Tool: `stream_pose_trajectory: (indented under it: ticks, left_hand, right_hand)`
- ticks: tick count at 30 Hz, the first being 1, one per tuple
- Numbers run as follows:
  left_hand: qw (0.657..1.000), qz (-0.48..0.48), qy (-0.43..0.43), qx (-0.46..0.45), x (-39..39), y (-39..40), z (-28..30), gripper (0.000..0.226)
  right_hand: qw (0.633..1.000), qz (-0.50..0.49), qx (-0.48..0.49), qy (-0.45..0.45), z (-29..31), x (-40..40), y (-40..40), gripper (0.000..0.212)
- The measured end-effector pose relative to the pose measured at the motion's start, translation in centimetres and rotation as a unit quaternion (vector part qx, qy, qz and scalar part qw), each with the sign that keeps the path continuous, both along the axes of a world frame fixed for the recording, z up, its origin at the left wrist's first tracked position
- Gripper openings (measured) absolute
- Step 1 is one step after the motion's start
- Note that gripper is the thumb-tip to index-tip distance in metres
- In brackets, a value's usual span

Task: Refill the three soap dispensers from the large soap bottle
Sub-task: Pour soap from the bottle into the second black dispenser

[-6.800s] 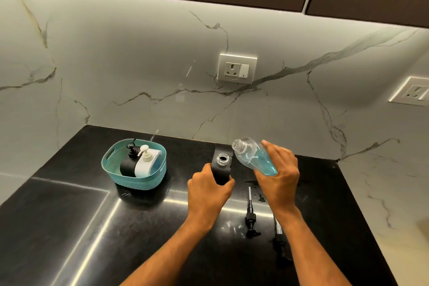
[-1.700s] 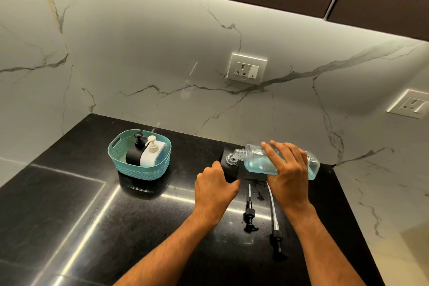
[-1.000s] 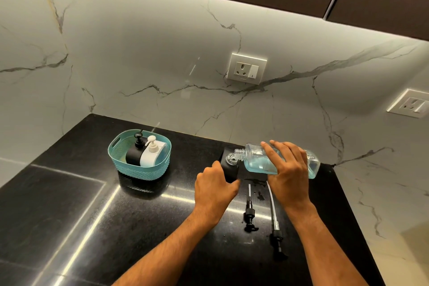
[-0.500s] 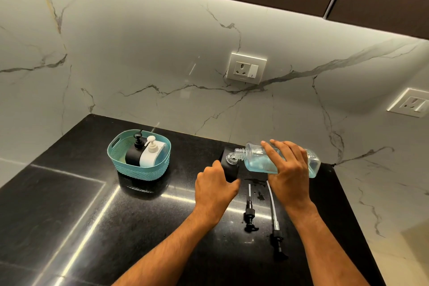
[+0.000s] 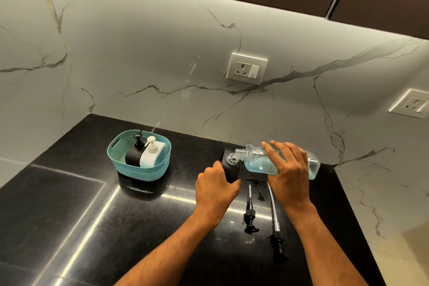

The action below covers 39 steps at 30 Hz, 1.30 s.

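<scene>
Blue soap runs from the tipped bottle (image 5: pixel 285 162), grasped by the right hand (image 5: pixel 289 170), into a black dispenser (image 5: pixel 229 169) steadied in the left hand's (image 5: pixel 214 189) curled fingers on the counter (image 5: pixel 69 204). Neck to mouth and a gentle tilt should avoid spills.

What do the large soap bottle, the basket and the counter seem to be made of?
Large soap bottle: clear, glossy, probably plastic; the blue liquid shows through its wall. Basket: teal, matte, likely moulded plastic, with a woven-look pattern and cut-out handles. Counter: black polished stone, perhaps granite; it is speckled and mirrors the light.
</scene>
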<state>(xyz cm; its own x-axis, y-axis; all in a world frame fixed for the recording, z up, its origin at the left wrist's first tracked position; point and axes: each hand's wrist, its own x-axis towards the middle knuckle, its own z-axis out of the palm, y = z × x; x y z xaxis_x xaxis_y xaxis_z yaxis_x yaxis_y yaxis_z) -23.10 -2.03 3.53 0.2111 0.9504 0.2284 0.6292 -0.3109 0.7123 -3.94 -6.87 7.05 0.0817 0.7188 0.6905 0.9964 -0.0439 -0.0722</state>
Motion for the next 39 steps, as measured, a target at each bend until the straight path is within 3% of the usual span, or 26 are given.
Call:
stream_pose_trajectory:
  ticks: [11, 21, 26, 31, 39]
  left_hand:
    - [1.0, 0.001, -0.016, 0.011, 0.3, 0.2, 0.4, 0.042]
    - [0.999, 0.005, -0.033, 0.027, 0.9, 1.2, 0.5, 0.041]
    - [0.999, -0.001, -0.032, 0.017, 1.2, 1.6, -0.1, 0.035]
    - [0.999, -0.021, -0.038, -0.011, 1.2, 2.3, -0.8, 0.03]
    - [0.999, 0.002, -0.035, -0.016, 1.8, 3.9, -1.2, 0.023]
  right_hand:
    - [0.998, -0.001, -0.002, 0.058, -0.3, 0.1, 0.2, 0.075]
    - [0.975, 0.039, 0.019, 0.216, -0.8, 1.1, 0.9, 0.072]
    - [0.945, 0.031, 0.03, 0.325, -1.9, 3.6, 2.3, 0.074]
    - [0.881, 0.031, 0.037, 0.47, -3.7, 6.6, 4.5, 0.07]
    - [0.825, 0.025, 0.009, 0.565, -7.2, 9.9, 7.7, 0.074]
